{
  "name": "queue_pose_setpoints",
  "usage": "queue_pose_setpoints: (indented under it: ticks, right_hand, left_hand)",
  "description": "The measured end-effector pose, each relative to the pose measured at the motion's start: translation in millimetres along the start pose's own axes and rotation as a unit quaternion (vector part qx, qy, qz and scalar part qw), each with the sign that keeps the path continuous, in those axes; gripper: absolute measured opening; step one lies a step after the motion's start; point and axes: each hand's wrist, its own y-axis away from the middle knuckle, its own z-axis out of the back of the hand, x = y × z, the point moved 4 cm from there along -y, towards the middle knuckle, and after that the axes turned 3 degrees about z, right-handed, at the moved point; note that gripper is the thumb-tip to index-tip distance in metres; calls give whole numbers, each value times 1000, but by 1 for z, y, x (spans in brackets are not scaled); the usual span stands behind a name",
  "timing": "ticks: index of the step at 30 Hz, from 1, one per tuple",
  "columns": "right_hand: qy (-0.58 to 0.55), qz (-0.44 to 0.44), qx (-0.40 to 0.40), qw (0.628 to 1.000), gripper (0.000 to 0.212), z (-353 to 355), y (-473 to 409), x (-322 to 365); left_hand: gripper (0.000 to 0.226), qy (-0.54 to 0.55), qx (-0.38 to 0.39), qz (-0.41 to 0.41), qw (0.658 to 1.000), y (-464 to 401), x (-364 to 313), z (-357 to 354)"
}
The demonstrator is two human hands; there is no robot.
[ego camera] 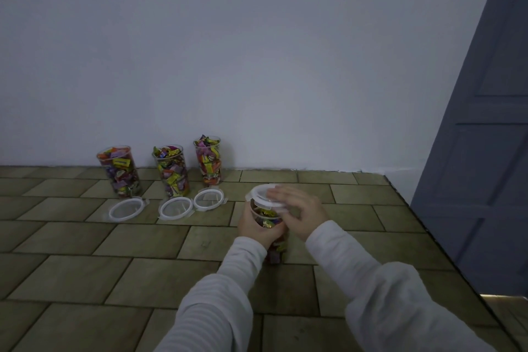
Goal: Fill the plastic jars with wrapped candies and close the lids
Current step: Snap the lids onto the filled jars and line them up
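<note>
A clear plastic jar full of wrapped candies stands on the tiled floor in the middle of view. My left hand grips its side. A white-rimmed lid sits tilted on the jar's mouth, and my right hand lies over its right part with fingers fairly straight. Three more jars of candies stand open by the wall: one at the left, one in the middle, one at the right. In front of each lies a loose lid: left lid, middle lid, right lid.
A white wall runs behind the jars. A grey-blue door stands at the right. The tiled floor stretches to the left and toward me.
</note>
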Motion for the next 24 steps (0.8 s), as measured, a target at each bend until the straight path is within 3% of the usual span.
queue_pose_setpoints:
  ticks: [14,20,24]
  right_hand:
    - [58,71,64,994,38,-8,12,5]
    - [40,73,49,995,45,-9,17,3]
    - [44,67,18,997,35,-10,15,6]
  left_hand:
    - [52,-44,0,22,999,-1,-3,1]
    - [58,-33,15,24,999,-2,2,1]
    - [60,-16,11,22,1000,-2,8,1]
